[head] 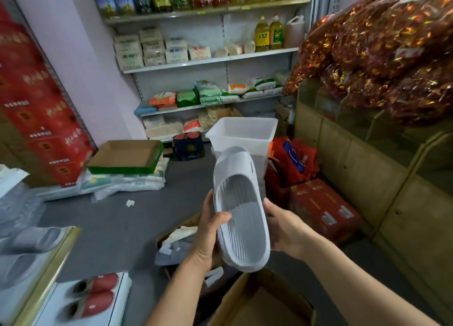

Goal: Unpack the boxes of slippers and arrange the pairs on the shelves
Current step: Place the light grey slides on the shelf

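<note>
A light grey ribbed slipper (241, 203) is held up in front of me, toe pointing away. My left hand (208, 232) grips its left edge, thumb over the footbed. My right hand (282, 227) holds its right edge, fingers behind the sole. Below the hands, an open cardboard box (262, 303) stands at the bottom edge. A second box (181, 242) on the floor holds grey slippers and paper. On the left, grey slippers (31, 240) lie on a gold-edged shelf (56, 257), and a red pair (95, 293) rests on a white shelf below.
A white plastic bin (241, 134) stands behind the slipper. Red cartons (323, 210) and red bags sit on the right by a glass counter (367, 166). A flat cardboard tray (127, 156) lies on white sacks. Grocery shelves (208, 60) fill the back wall; grey floor lies between.
</note>
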Demonstrator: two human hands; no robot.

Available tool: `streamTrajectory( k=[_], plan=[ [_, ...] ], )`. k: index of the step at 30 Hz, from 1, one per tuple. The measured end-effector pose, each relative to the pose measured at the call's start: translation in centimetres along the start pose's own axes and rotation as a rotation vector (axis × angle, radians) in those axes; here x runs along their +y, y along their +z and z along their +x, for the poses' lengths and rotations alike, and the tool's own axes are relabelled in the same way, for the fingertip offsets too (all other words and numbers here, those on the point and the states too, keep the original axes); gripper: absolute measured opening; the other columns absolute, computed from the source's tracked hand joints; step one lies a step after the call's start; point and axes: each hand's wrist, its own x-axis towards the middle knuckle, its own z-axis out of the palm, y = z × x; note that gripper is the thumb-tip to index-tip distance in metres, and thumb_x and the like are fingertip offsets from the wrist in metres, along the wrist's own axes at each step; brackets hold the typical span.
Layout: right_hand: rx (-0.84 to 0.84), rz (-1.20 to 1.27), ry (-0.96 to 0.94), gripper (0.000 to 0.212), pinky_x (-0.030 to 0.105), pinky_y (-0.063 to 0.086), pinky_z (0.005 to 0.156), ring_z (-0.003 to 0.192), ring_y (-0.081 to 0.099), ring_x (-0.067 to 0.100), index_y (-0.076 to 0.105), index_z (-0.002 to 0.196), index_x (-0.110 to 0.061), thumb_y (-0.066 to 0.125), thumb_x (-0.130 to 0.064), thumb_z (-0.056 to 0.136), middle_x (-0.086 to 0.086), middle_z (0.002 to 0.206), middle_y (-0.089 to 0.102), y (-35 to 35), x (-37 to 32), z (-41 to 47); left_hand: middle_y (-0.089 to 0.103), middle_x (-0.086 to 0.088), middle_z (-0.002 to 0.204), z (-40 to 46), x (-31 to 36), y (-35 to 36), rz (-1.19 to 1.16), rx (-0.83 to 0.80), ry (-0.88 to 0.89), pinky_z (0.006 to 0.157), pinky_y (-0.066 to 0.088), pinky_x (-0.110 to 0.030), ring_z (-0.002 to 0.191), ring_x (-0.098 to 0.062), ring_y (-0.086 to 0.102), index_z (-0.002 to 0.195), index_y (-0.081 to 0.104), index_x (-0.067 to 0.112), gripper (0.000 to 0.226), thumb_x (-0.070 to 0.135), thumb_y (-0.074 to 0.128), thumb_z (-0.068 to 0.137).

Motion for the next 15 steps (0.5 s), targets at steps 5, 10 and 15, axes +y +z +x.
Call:
streamTrajectory(
  k=[5,10,15],
  plan=[
    [-0.067,-0.11,-0.191,0.022,0.047,0.059,0.079,0.09,0.071,0.029,0.07,0.108,-0.016,0.052,-0.025,0.098,0.01,0.094,0.074,2.3,-0.4,-1.2,0.061,-0.015,0.113,-1.8,1.8,0.5,0.045,0.032,-0.103,0.073,0.059,-0.034,0.103,-0.028,0.062,0.127,0.053,0.027,0.05,0.037,0.061,0.078],
    [0.044,-0.119,-0.346,0.019,0.034,0.058,0.063,0.073,0.07,0.02,0.07,0.105,-0.012,0.054,-0.019,0.097,0.007,0.086,0.074,4.2,-0.8,-1.0,0.07,-0.01,0.102,-3.2,2.9,-1.5,0.105,0.198,-0.239,0.065,0.053,-0.028,0.092,-0.018,0.065,0.113,0.061,0.008,0.041,0.037,0.033,0.104],
    [0.035,0.024,-0.379,0.021,0.052,0.053,0.084,0.097,0.064,0.027,0.069,0.109,-0.029,0.053,-0.022,0.098,0.001,0.103,0.071,4.8,-1.0,-1.0,0.07,-0.01,0.081,-5.0,4.1,-6.7,0.068,0.45,-0.233,0.064,0.049,-0.032,0.08,-0.025,0.065,0.084,0.062,0.011,0.035,0.029,0.038,0.102]
  ],
)
